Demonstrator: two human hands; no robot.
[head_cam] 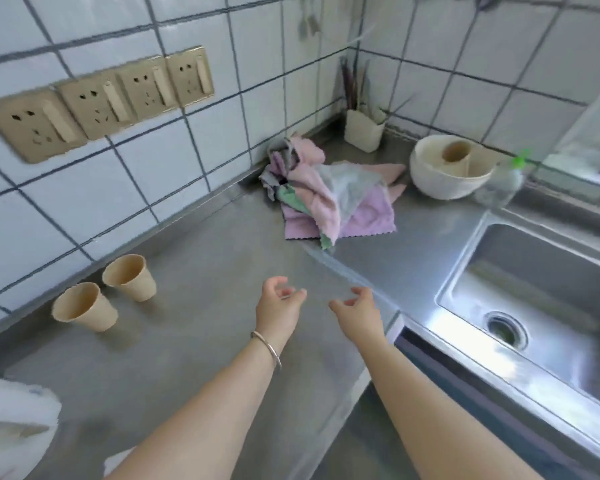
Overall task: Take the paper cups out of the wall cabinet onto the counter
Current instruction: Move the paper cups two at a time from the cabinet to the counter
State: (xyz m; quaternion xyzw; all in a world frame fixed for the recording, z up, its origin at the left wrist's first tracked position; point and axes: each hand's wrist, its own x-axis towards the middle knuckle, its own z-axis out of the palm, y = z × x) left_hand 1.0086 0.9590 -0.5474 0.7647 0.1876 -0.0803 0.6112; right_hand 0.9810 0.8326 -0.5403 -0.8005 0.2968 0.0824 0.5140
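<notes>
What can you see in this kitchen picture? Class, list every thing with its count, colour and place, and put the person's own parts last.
paper cups: two, tan, upright on the counter by the left wall
counter: one, grey steel
cloths: a heap, pink, lilac, grey and green, at the back of the counter
bowl: one, cream, by the back wall, a tan cup inside
utensil holder: one, cream, in the corner
sink: one, steel, to the right
wall sockets: four, beige, on the tiled wall
left hand: empty, fingers curled, bangle at the wrist
right hand: empty, fingers curled
</notes>
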